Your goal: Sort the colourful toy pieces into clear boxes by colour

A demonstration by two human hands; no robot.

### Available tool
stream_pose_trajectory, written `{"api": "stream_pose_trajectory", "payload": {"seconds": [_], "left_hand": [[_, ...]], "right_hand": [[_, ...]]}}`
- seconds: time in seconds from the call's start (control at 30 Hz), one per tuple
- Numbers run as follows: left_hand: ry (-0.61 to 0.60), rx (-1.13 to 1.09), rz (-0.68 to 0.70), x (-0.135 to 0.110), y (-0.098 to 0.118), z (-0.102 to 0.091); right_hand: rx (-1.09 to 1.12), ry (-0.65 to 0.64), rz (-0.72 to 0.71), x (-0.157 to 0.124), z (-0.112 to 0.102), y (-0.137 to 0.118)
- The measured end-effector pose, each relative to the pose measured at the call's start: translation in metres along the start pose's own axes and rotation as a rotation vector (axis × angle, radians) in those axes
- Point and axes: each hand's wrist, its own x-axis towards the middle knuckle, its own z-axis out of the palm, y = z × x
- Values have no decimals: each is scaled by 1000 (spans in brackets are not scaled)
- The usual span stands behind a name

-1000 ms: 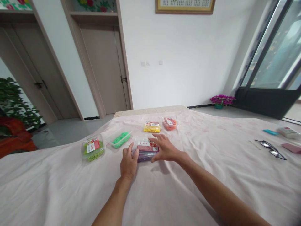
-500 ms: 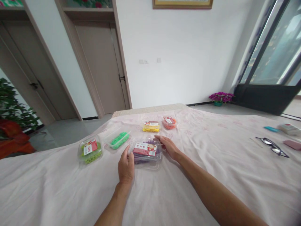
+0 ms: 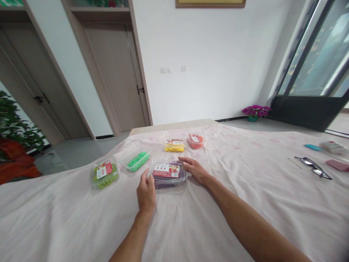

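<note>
A clear plastic box (image 3: 169, 178) of purple pieces rests on the cloth in front of me, a red-and-white label on its lid. My left hand (image 3: 146, 191) grips its left side, the thumb up along the edge. At the right far corner, my right hand (image 3: 196, 171) has its fingers bent against the rim; some fingertips are hidden. To the left lies a clear tray (image 3: 136, 161) of bright green pieces, with no label visible. Farther left is a labelled box (image 3: 105, 174) of yellow-green pieces. Beyond the purple box are a box (image 3: 175, 145) of yellow pieces and another (image 3: 195, 141) of orange-red ones.
A pale, wrinkled cloth (image 3: 245, 207) covers the table. Toward its right edge are eyeglasses (image 3: 313, 168), a light blue item (image 3: 313, 147), a dark pink flat item (image 3: 337, 165) and a whitish pack (image 3: 333, 147). Purple flowers (image 3: 256, 111) stand by the wall.
The lid of the purple box has shifted away from me, and its near edge now lines up more closely with the tray below. Both hands stay at its sides.
</note>
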Motion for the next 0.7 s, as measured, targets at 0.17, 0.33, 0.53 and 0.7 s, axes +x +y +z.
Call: {"api": "stream_pose_trajectory", "payload": {"seconds": [0.17,0.33,0.53,0.7], "left_hand": [[26,50,3,-1,4,-2],[51,-53,-9,-3,2,1],[16,-269,-133,-9,5,6],[-86,-103,-153,2,-1,-4]], "right_hand": [[-2,82,14,5,3,5],[10,137,33,7,9,1],[-117,237,80,16,6,-3],[-171,234,105,19,5,-8]]}}
